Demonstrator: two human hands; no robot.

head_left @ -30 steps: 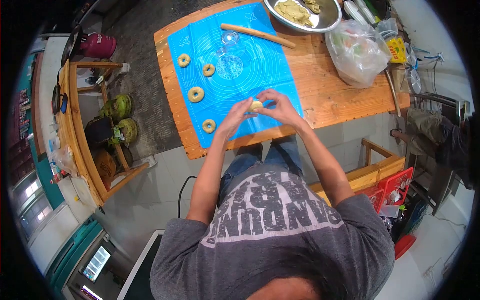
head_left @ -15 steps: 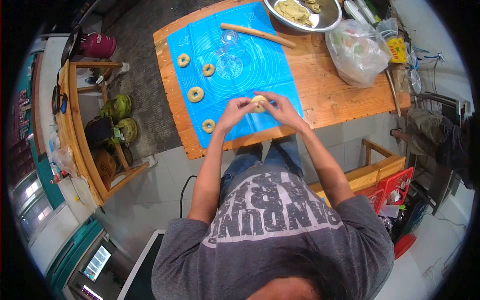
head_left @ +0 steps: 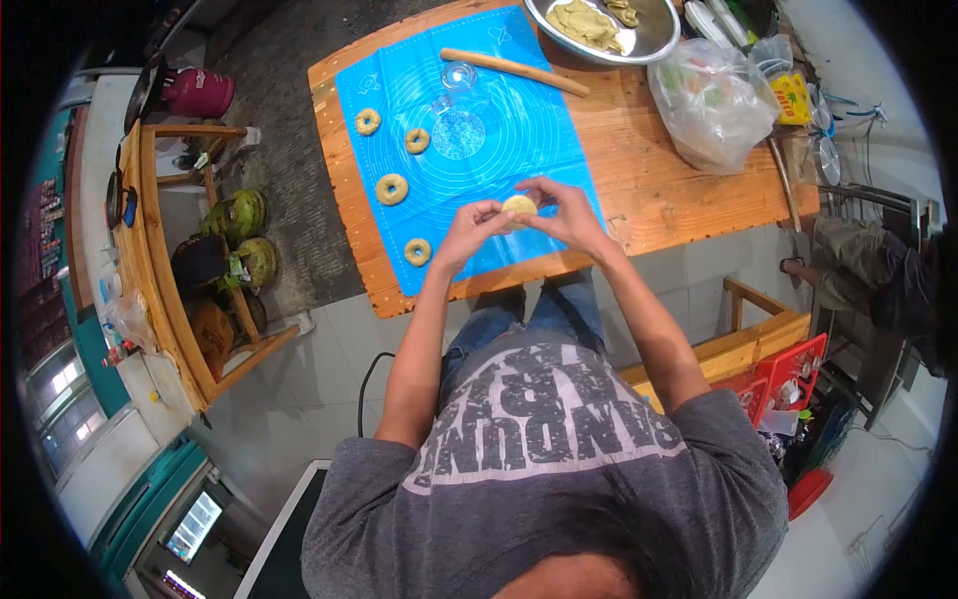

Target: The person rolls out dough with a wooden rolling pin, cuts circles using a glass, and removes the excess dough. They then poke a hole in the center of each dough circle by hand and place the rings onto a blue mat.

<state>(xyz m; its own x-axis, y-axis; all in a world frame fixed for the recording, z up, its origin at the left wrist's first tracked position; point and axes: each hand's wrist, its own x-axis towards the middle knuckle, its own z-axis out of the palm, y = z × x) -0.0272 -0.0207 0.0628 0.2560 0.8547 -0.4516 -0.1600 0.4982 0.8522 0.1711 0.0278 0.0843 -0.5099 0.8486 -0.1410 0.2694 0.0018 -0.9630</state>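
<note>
A small round piece of dough point(head_left: 519, 208) is pinched between my two hands above the near right part of a blue baking mat point(head_left: 529, 130). My left hand point(head_left: 473, 230) grips its left edge with closed fingertips. On its right side my right hand point(head_left: 567, 215) holds it between thumb and fingers. Several dough rings lie along the mat's left side, among them a larger ring point(head_left: 391, 204) and a near one point(head_left: 417, 261). Farther off on the mat are a wooden rolling pin point(head_left: 514, 72) and a clear glass piece point(head_left: 458, 76).
The wooden table point(head_left: 679, 205) carries a metal bowl point(head_left: 649, 45) of dough at the far edge and a filled plastic bag point(head_left: 714, 110) on the right. A wooden bench point(head_left: 738, 344) stands below the table's right side. Another person's leg point(head_left: 848, 260) shows at far right.
The dough piece has turned in my fingers and shows a flatter, rounder face. My right fingers have lifted and shifted slightly. The rings on the mat have stayed put.
</note>
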